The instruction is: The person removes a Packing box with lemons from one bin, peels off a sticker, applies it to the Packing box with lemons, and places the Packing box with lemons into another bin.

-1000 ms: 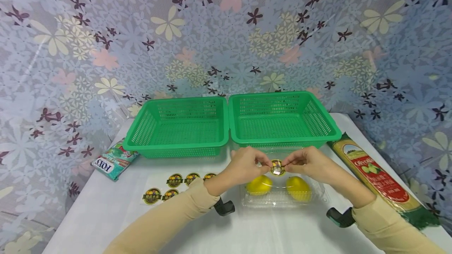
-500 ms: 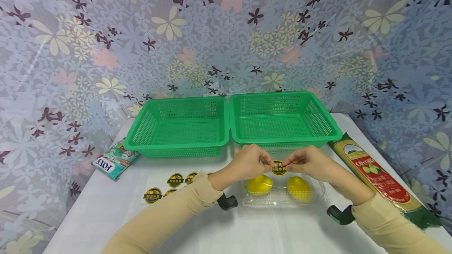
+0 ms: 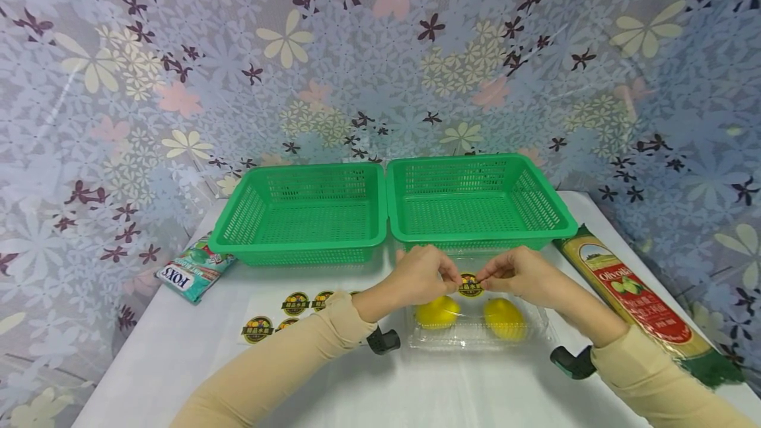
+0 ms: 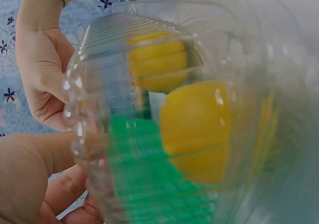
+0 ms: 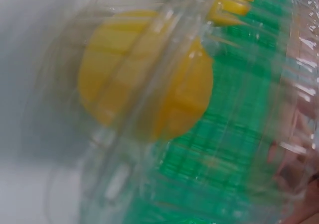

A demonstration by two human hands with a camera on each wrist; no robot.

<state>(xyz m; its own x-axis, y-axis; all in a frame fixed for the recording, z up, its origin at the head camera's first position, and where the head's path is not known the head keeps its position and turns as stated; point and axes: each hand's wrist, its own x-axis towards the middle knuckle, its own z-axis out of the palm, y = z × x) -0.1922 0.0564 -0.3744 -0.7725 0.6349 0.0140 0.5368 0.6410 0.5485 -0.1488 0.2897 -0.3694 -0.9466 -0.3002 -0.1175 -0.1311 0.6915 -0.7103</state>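
A round black-and-gold sticker (image 3: 470, 285) is pinched at its left edge by my left hand (image 3: 419, 274) and at its right edge by my right hand (image 3: 523, 274). Both hands are over the lid of a clear plastic clamshell box (image 3: 470, 343). Whether the sticker touches the lid, I cannot tell. Two yellow lemons (image 3: 438, 312) lie inside the box. In the left wrist view the lemons (image 4: 197, 129) show through the ribbed plastic, with the left hand (image 4: 50, 179) beyond its edge. The right wrist view is blurred; the plastic covers most of the right hand's fingers.
Two green baskets (image 3: 297, 253) (image 3: 481, 238) stand side by side behind the box. At left lies a sheet of round stickers (image 3: 257, 329), partly under the left sleeve. A teal FOX'S bag (image 3: 193, 271) is farther left. A long Olivoilà packet (image 3: 642, 296) lies at right.
The glare on the sticker has gone, and its tilt looks slightly different. My left forearm has shifted a little right and up. Both hands keep their pinch on the sticker.
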